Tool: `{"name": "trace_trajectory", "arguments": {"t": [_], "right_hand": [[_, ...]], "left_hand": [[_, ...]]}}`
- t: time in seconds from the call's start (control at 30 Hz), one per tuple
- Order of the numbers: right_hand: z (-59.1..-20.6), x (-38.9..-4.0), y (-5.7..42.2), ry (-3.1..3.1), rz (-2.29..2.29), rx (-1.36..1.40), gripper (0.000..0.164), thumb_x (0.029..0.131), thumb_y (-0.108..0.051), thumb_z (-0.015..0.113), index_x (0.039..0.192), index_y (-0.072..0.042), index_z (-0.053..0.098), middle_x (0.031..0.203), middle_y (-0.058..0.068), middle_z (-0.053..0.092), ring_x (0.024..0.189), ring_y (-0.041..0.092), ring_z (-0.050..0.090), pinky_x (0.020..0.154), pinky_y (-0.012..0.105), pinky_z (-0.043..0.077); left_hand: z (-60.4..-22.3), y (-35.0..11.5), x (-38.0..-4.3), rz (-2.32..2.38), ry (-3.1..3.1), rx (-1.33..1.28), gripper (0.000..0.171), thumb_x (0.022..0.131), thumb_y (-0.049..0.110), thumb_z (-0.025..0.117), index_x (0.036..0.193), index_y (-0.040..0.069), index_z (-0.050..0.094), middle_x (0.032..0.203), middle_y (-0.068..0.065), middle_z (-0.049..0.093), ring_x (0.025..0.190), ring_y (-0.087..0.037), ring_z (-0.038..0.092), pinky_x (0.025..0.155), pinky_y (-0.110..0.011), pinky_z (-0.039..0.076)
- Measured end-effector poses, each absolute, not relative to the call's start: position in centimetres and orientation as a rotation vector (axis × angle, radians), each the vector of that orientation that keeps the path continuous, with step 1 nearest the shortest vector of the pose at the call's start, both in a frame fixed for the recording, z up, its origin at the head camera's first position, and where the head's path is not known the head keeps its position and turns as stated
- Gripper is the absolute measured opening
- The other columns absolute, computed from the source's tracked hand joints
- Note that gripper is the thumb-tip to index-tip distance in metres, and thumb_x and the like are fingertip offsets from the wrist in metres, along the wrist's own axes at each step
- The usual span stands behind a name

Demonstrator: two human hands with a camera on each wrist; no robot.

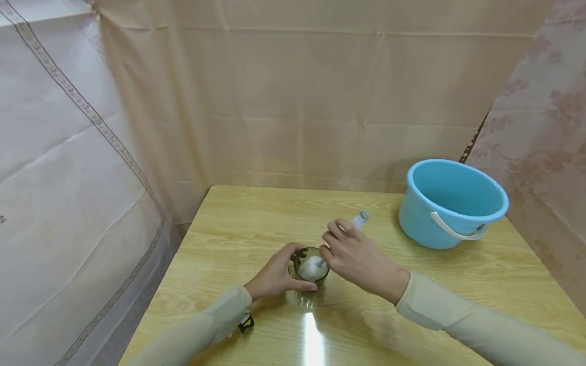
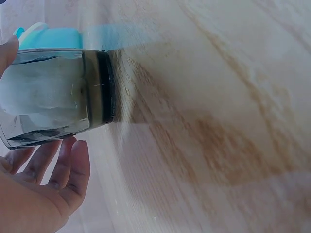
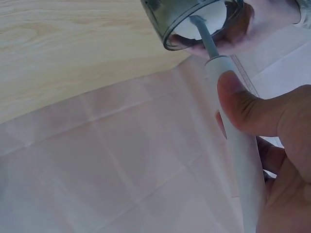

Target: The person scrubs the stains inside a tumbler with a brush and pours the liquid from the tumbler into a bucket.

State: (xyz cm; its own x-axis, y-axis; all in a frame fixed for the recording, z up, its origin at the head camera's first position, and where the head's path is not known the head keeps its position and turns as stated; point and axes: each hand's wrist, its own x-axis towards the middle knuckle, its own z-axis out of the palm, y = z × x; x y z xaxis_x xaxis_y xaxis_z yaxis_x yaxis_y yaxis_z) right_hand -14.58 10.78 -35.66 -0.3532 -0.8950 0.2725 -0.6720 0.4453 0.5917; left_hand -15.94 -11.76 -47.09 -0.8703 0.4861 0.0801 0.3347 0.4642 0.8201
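Tumbler of smoky, see-through glass (image 2: 97, 104) sits mid-tabletop, well in from the back edge & between the L and R edges; base is on or just above the surface, can't tell which. Inside it is the rounded white sponge head (image 1: 312, 269) of a long brush w/ thin grey neck and white tubular handle (image 3: 238, 155). L hand (image 1: 280, 273) grasps the glass, thumb and fingers round its sides; R hand (image 1: 356, 258) grips the handle, which leans out toward the tabletop's back-right corner. Progress, my read: scrubbing prob. underway, i.e. setup's done (glass held, sponge in) but the finish isn't, b/c brush isn't out & neither item's been put down. How clean the glass is, can't say. Farther out, light-blue plastic bucket w/ white handle (image 1: 423, 223) stands near the back-right corner of the yellowish wood-grain tabletop (image 1: 256, 218), apart from both hands.
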Motion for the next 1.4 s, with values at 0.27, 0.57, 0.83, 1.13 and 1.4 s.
{"name": "trace_trajectory", "arguments": {"t": [0.27, 0.57, 0.83, 1.13, 1.4], "right_hand": [[-36.6, -14.7, 11.0, -2.161, -0.509, 1.237, 0.006, 0.080, -0.010, 0.069, 0.084, -0.009, 0.065, 0.082, 0.007, 0.056, 0.088, 0.030, 0.044, 0.087, 0.042, 0.033], [-37.4, -15.0, 11.2, -2.113, -0.603, 1.243, 0.004, 0.082, -0.014, 0.065, 0.084, -0.010, 0.066, 0.090, 0.008, 0.057, 0.092, 0.029, 0.043, 0.086, 0.040, 0.031], [-37.0, -15.0, 10.8, -2.099, -0.637, 1.293, 0.010, 0.078, -0.013, 0.072, 0.086, -0.011, 0.067, 0.093, 0.009, 0.059, 0.095, 0.030, 0.044, 0.087, 0.041, 0.033], [-37.0, -14.9, 10.5, -2.200, -0.490, 1.236, 0.019, 0.073, -0.012, 0.079, 0.087, -0.011, 0.066, 0.086, 0.008, 0.054, 0.087, 0.029, 0.039, 0.080, 0.039, 0.031], [-37.0, -15.0, 10.6, -2.207, -0.573, 1.196, 0.013, 0.074, -0.013, 0.078, 0.084, -0.012, 0.068, 0.089, 0.008, 0.054, 0.090, 0.028, 0.039, 0.082, 0.039, 0.030]], "left_hand": [[-47.1, -11.7, -15.8, 1.349, 2.572, 0.712, 0.087, 0.063, 0.055, 0.082, 0.134, 0.021, 0.044, 0.119, 0.013, 0.052, 0.100, -0.009, 0.053, 0.081, -0.030, 0.047], [-47.1, -11.7, -15.9, 1.356, 2.582, 0.741, 0.088, 0.063, 0.057, 0.082, 0.134, 0.021, 0.045, 0.120, 0.011, 0.053, 0.100, -0.009, 0.054, 0.081, -0.030, 0.048], [-47.3, -11.7, -16.0, 1.353, 2.586, 0.754, 0.091, 0.064, 0.058, 0.081, 0.135, 0.014, 0.045, 0.123, 0.001, 0.055, 0.103, -0.016, 0.055, 0.083, -0.032, 0.047], [-47.3, -11.6, -15.9, 1.353, 2.588, 0.738, 0.086, 0.064, 0.056, 0.081, 0.133, 0.021, 0.044, 0.118, 0.012, 0.052, 0.100, -0.009, 0.054, 0.081, -0.030, 0.048], [-47.4, -11.7, -15.8, 1.347, 2.601, 0.715, 0.088, 0.063, 0.058, 0.081, 0.133, 0.020, 0.045, 0.119, 0.012, 0.052, 0.100, -0.009, 0.054, 0.082, -0.030, 0.048]]}}
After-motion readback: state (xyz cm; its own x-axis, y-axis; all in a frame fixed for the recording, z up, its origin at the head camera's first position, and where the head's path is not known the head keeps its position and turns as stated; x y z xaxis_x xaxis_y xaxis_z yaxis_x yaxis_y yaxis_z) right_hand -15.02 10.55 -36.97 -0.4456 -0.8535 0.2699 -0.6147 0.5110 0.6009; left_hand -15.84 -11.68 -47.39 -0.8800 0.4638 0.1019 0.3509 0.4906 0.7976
